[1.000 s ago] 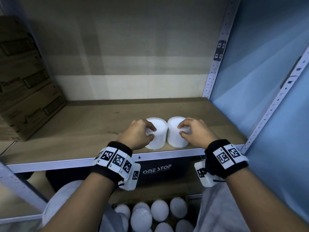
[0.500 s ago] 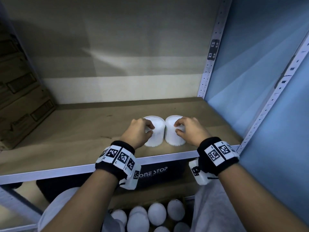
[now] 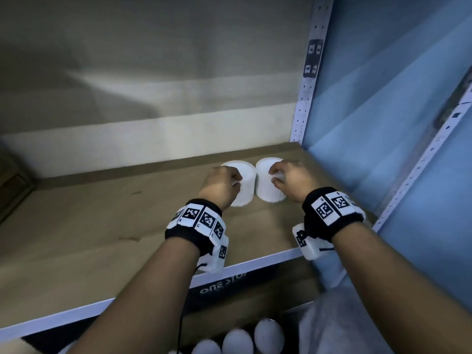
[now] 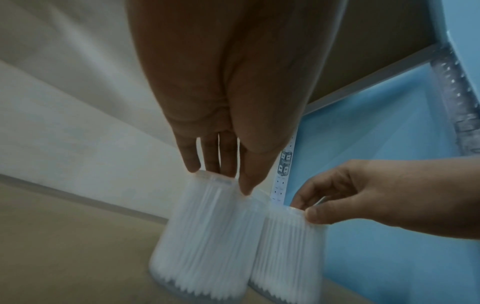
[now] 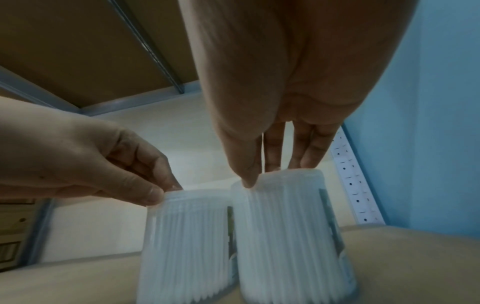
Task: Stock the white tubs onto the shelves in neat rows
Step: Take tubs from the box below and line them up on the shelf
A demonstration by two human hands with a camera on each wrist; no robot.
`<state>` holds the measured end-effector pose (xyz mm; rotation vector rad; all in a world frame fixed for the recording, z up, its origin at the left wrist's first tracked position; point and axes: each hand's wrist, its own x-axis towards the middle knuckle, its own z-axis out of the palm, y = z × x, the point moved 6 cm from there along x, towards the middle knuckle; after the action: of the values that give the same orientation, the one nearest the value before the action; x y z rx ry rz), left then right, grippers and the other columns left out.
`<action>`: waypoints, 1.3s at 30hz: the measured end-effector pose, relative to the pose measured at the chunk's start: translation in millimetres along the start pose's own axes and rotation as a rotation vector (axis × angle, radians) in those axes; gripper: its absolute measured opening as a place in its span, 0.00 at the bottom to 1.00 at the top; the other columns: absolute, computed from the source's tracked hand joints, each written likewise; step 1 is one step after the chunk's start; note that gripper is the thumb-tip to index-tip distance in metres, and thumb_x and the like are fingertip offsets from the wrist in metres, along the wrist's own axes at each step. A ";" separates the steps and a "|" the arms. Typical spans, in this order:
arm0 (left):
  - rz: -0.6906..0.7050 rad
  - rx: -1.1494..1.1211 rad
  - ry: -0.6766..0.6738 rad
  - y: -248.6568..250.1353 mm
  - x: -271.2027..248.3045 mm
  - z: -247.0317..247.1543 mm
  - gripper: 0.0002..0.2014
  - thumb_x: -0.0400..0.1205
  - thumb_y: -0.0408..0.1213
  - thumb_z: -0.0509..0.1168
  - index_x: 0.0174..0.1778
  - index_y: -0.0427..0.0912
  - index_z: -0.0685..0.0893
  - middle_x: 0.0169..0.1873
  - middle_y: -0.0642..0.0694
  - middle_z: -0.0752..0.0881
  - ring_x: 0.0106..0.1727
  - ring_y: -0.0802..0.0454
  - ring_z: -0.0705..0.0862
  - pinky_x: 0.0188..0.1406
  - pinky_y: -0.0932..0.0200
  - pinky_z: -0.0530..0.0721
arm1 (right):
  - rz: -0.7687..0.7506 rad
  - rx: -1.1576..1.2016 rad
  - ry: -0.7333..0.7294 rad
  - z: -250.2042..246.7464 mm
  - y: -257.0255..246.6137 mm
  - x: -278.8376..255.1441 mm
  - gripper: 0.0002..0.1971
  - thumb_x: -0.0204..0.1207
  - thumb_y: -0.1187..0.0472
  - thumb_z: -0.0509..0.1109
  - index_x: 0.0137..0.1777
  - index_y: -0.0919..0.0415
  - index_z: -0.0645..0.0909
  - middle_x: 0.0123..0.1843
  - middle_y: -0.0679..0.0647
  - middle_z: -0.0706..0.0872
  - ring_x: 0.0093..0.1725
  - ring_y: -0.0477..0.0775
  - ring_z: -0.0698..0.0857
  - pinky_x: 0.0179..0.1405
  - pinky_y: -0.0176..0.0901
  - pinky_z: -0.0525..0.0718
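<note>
Two white ribbed tubs stand upright side by side, touching, on the brown shelf board [image 3: 102, 238] toward its back right. My left hand [image 3: 233, 181] pinches the top rim of the left tub [image 3: 246, 190] between thumb and fingers. My right hand [image 3: 275, 176] pinches the top rim of the right tub [image 3: 268, 192] the same way. In the left wrist view the left hand [image 4: 221, 179] sits on the left tub [image 4: 205, 236]. In the right wrist view the right hand [image 5: 270, 174] sits on the right tub [image 5: 291, 232].
A white perforated upright post [image 3: 306, 98] and a blue wall [image 3: 383, 123] close the shelf on the right. A cardboard box [image 3: 10, 185] stands at the far left. Below the shelf's white front edge [image 3: 255, 261] are a black box [image 3: 229, 287] and several more white tubs [image 3: 237, 341].
Both hands have pushed their tubs from near the front edge back toward the rear of the shelf, still side by side. The grips have not changed.
</note>
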<state>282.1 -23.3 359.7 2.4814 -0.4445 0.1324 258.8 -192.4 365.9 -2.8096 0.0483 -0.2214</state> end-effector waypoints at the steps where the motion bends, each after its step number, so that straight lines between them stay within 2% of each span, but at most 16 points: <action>1: 0.008 0.011 0.006 2.4 7.8 1.9 0.13 0.80 0.32 0.64 0.60 0.41 0.86 0.61 0.44 0.86 0.64 0.47 0.83 0.60 0.63 0.76 | 0.009 -0.008 -0.002 -0.1 4.5 7.9 0.16 0.79 0.60 0.66 0.66 0.57 0.82 0.68 0.55 0.83 0.68 0.58 0.79 0.67 0.43 0.75; 6: 0.038 -0.004 0.026 9.7 47.7 15.7 0.13 0.79 0.30 0.65 0.57 0.38 0.88 0.58 0.41 0.88 0.61 0.44 0.84 0.60 0.60 0.78 | 0.036 -0.027 0.008 -1.5 26.3 48.2 0.16 0.79 0.60 0.67 0.65 0.56 0.82 0.67 0.56 0.84 0.66 0.59 0.81 0.65 0.43 0.76; 10: 0.052 -0.005 0.034 14.4 78.9 25.0 0.12 0.79 0.29 0.65 0.56 0.37 0.89 0.57 0.41 0.89 0.62 0.45 0.84 0.64 0.59 0.79 | 0.044 -0.048 0.082 -1.8 42.9 72.4 0.14 0.76 0.57 0.69 0.62 0.50 0.84 0.64 0.58 0.84 0.64 0.59 0.82 0.65 0.43 0.78; 12: 0.053 -0.013 0.034 15.2 93.4 29.5 0.12 0.79 0.29 0.65 0.55 0.37 0.89 0.57 0.41 0.89 0.61 0.45 0.85 0.64 0.57 0.81 | 0.047 -0.038 0.076 -1.2 50.0 85.1 0.14 0.78 0.58 0.68 0.63 0.53 0.83 0.66 0.57 0.84 0.66 0.58 0.81 0.65 0.42 0.76; 16: 0.062 -0.012 0.038 15.8 118.8 37.3 0.12 0.79 0.30 0.64 0.56 0.36 0.88 0.57 0.41 0.89 0.62 0.45 0.84 0.63 0.59 0.78 | 0.064 -0.003 0.075 -0.1 61.7 110.8 0.14 0.79 0.60 0.67 0.63 0.55 0.83 0.67 0.53 0.85 0.67 0.58 0.81 0.67 0.45 0.76; 24: 0.099 0.047 0.039 14.0 152.2 49.9 0.12 0.79 0.31 0.64 0.56 0.37 0.88 0.58 0.42 0.88 0.64 0.44 0.82 0.66 0.56 0.79 | 0.057 0.024 0.112 0.4 73.4 136.2 0.13 0.78 0.61 0.68 0.61 0.57 0.84 0.64 0.53 0.86 0.65 0.57 0.82 0.67 0.47 0.78; 27: 0.100 0.080 0.003 15.5 154.0 49.8 0.14 0.80 0.32 0.64 0.60 0.37 0.86 0.62 0.42 0.86 0.66 0.44 0.81 0.68 0.54 0.78 | 0.044 0.015 0.099 -0.6 72.3 138.6 0.13 0.77 0.61 0.69 0.61 0.58 0.84 0.63 0.55 0.87 0.64 0.58 0.83 0.66 0.46 0.79; 31: 0.049 0.088 -0.069 17.9 141.8 39.2 0.21 0.80 0.36 0.65 0.70 0.39 0.80 0.69 0.42 0.81 0.71 0.46 0.77 0.70 0.57 0.75 | 0.041 0.060 0.014 -4.8 68.7 128.1 0.19 0.77 0.64 0.68 0.68 0.59 0.80 0.70 0.57 0.82 0.70 0.57 0.79 0.71 0.41 0.73; 33: 0.045 0.082 -0.075 19.7 127.6 30.0 0.24 0.80 0.37 0.65 0.74 0.40 0.76 0.71 0.41 0.79 0.73 0.46 0.76 0.70 0.58 0.73 | 0.030 0.093 0.048 -14.5 67.0 115.1 0.19 0.77 0.64 0.68 0.69 0.59 0.79 0.71 0.57 0.81 0.71 0.57 0.78 0.71 0.39 0.72; 36: 0.046 0.097 -0.075 21.9 99.1 14.1 0.24 0.81 0.38 0.64 0.74 0.41 0.75 0.72 0.42 0.78 0.74 0.46 0.75 0.70 0.59 0.72 | 0.006 0.111 0.098 -28.0 61.7 87.3 0.17 0.77 0.62 0.69 0.66 0.58 0.82 0.68 0.57 0.83 0.68 0.57 0.81 0.69 0.40 0.74; 39: 0.045 0.131 -0.074 23.1 65.2 -4.8 0.24 0.81 0.40 0.65 0.74 0.41 0.74 0.72 0.43 0.77 0.73 0.47 0.75 0.68 0.58 0.72 | 0.017 0.098 0.002 -26.0 50.6 54.3 0.17 0.77 0.58 0.69 0.66 0.56 0.81 0.69 0.57 0.82 0.68 0.56 0.81 0.70 0.40 0.74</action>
<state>335.4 -56.5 389.1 2.6121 -0.5381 0.0910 307.9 -251.7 382.1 -2.7100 0.0594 -0.2170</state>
